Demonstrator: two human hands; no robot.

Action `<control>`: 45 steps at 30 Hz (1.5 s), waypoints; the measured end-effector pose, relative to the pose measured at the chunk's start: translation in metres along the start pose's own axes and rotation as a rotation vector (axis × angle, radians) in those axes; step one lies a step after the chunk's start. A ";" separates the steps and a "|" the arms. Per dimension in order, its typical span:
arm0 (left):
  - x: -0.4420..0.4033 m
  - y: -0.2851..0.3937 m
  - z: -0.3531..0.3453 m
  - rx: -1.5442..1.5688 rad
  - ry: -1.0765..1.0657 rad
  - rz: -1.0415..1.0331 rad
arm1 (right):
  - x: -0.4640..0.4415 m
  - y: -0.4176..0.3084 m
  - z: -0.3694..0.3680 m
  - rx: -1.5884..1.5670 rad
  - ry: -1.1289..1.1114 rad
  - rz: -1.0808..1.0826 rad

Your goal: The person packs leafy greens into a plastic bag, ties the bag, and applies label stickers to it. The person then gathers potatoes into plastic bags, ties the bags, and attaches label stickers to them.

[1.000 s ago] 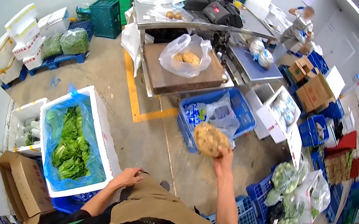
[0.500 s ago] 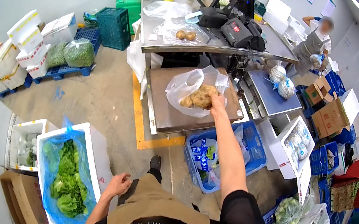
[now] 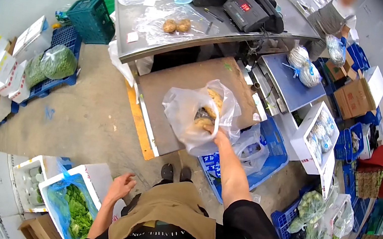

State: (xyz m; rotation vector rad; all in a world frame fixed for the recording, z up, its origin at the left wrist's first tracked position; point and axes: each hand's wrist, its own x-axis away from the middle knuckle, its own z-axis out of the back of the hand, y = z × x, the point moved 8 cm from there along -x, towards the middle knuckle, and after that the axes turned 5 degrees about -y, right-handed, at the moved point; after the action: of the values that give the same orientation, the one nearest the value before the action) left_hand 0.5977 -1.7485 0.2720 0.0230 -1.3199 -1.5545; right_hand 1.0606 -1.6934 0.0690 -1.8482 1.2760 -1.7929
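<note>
1. Now the right hand (image 3: pixel 215 135) is at the near side of the clear plastic bag (image 3: pixel 179 102); half a second ago it was over the bag's right side, on a large tuber, and before that it held this tuber above the blue basket (image 3: pixel 276 140).

2. The bag lies closer to the near edge of the brown platform (image 3: pixel 161 88) than it did, its near part reaching that edge. Yellow-brown tubers (image 3: pixel 213 102) show inside; which is the large one, I cannot tell.

3. Both dark shoes (image 3: pixel 167 171) show below the platform, where one showed before.

4. The right arm stretches forward and slightly inward from the shoulder, passing over the basket, forearm slanting down to the bag. The fingers are bent at the plastic and partly hidden by it, so how far they are closed, and whether they grip plastic or tuber, cannot be told.

5. The left hand (image 3: pixel 122 186) hangs beside the apron (image 3: pixel 167 199), elbow bent, fingers loosely curled and partly open, holding nothing. Nearest to it is the white foam box (image 3: pixel 98 180) of leafy greens (image 3: pixel 78 209).

6. Beyond the platform, two round tubers (image 3: pixel 176 25) lie on clear film on the metal table (image 3: pixel 150 46).
</note>
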 end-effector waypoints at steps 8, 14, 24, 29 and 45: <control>-0.066 0.107 -0.011 0.073 -0.042 -0.200 | 0.100 -0.095 -0.067 0.712 0.117 0.610; -0.092 0.173 -0.003 -0.009 0.037 -0.197 | 0.206 -0.144 -0.095 0.813 0.151 0.851; -0.114 0.277 -0.045 -0.021 -0.104 -0.404 | 0.249 -0.151 -0.051 0.975 0.551 0.818; -0.124 0.282 -0.070 -0.133 -0.175 -0.450 | 0.257 -0.161 -0.035 1.063 0.696 0.827; -0.145 0.280 -0.125 -0.222 -0.377 -0.352 | 0.224 -0.156 -0.042 1.221 0.563 0.690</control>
State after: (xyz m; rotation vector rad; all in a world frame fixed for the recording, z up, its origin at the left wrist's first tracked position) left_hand 0.9244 -1.6930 0.3448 -0.1952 -1.4802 -2.0747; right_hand 1.0504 -1.7500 0.3394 -0.2248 0.5041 -1.9439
